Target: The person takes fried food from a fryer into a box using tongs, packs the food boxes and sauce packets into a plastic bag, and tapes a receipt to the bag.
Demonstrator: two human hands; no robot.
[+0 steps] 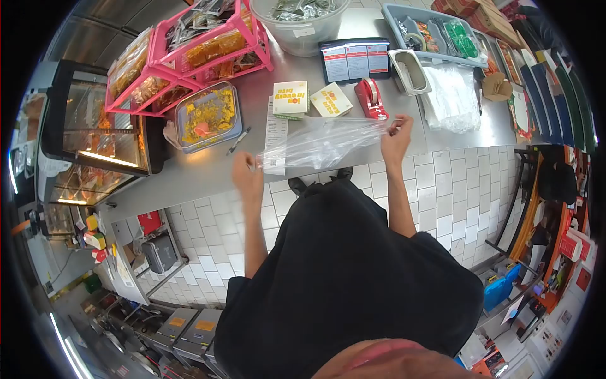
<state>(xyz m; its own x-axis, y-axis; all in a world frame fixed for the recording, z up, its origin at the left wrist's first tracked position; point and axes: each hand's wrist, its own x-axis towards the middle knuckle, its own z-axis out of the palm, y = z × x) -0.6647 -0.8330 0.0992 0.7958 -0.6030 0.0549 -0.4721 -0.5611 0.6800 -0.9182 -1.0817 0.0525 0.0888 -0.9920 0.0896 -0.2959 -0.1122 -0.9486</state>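
Observation:
A clear plastic bag (322,144) is stretched sideways over the front of the steel counter. My left hand (246,169) pinches its left end, and my right hand (398,129) grips its right end near the red tape dispenser (371,100). Behind the bag sit two small printed boxes, one upright on the left (290,98) and one turned at an angle (331,100). A long paper receipt (276,136) lies partly under the bag's left part. A pen (238,140) rests just beyond my left hand.
Pink racks (208,57) with packets and a tub of yellow food (207,117) stand at left, beside a heated cabinet (101,126). Behind are a round bucket (300,28) and a tablet (355,60). At right lie a metal pan (410,72), plastic bags (451,98) and a blue-grey tray (435,38).

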